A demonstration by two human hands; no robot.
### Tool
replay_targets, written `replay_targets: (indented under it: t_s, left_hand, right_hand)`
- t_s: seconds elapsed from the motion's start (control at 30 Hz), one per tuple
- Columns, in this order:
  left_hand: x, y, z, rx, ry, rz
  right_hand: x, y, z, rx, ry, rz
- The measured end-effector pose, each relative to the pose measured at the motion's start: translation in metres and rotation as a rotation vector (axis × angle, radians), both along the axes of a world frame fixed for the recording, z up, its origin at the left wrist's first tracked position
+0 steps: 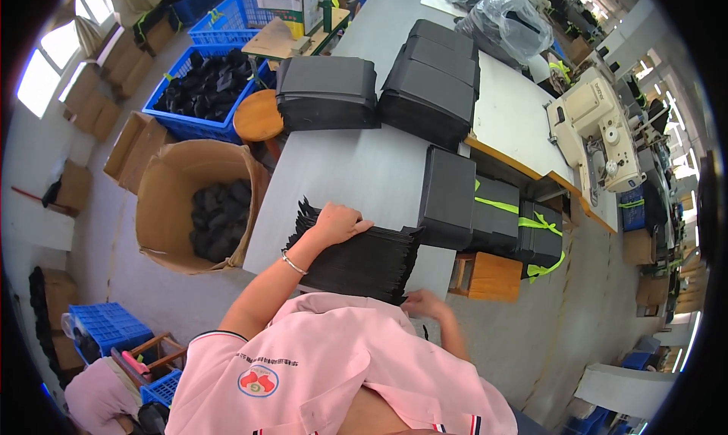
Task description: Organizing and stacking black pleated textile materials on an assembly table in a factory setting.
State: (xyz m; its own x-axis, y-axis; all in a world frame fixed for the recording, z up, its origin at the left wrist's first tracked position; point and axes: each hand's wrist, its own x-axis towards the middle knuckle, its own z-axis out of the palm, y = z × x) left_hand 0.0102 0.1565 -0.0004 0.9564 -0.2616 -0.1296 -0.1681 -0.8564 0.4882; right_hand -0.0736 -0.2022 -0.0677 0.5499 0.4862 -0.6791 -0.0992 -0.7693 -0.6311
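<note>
A thick stack of thin black sheets (356, 264), its edges fanned and uneven, lies at the near end of the long grey table, close against my body. Over its far edge bends my left hand (339, 224), closed on the sheets with the thumb pointing right. My right hand (426, 304) is at the near right corner of the same stack, fingers bent and touching its edge; its fingertips are partly hidden. Just right of the stack stands a neat block of black pieces (449, 192).
Farther up the grey table (334, 158) stand a black pile (326, 90) and a longer one (432, 78). Black bundles with lime-green ties (497, 207) sit at the right. Left are a cardboard box (163, 207), a wooden stool (258, 116) and a blue crate (163, 101). A sewing machine (599, 124) stands right.
</note>
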Motion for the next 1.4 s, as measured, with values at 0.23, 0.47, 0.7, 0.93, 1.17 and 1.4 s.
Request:
replay_targets:
  t_s: [0.23,0.47,0.7,0.93,1.17,1.4]
  left_hand:
    - [0.012,0.016,0.003,0.017,0.098,0.018]
    - [0.022,0.092,0.051,-0.501,0.107,0.285]
    - [0.008,0.124,-0.040,-1.380,0.183,0.534]
    - [-0.030,0.119,-0.085,-1.219,0.302,0.726]
    - [0.026,0.218,-0.051,-1.146,-0.509,1.102]
    - [0.213,0.300,0.010,-0.537,-0.710,0.542]
  right_hand:
    - [-0.051,0.096,-0.020,0.625,-0.118,-0.715]
    - [0.036,0.153,0.080,0.518,-0.688,-0.664]
    - [0.158,0.273,0.184,0.435,-1.348,0.051]
    - [0.185,0.337,0.073,0.204,-1.396,0.535]
    - [0.222,0.345,0.073,0.162,-1.479,0.582]
    - [0.234,0.357,0.068,0.063,-1.465,0.569]
